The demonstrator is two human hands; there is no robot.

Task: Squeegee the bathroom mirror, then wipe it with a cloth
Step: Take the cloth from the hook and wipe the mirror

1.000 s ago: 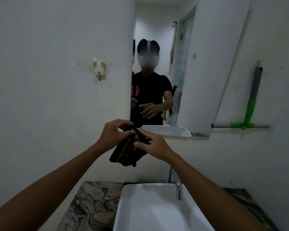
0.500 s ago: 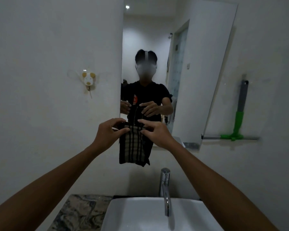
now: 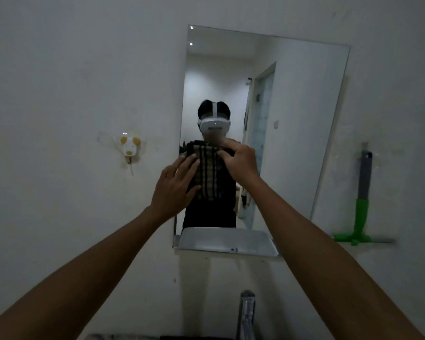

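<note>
Both hands up at the mirror [image 3: 292, 114] w/ the cloth [image 3: 206, 173]: our left hand [image 3: 174, 187] lies flat, fingers spread, against the cloth's left side; our right hand [image 3: 241, 160] pinches its top right corner btwn thumb & fingers. Cloth is a dark striped towel, folded, held at mid-mirror, left half; can't tell if it touches the glass. It looks soft, light & floppy, so we'd keep it folded and press w/ a flat palm behind the pad. Squeegee [image 3: 361, 204] hangs on the wall, right of the mirror.
</note>
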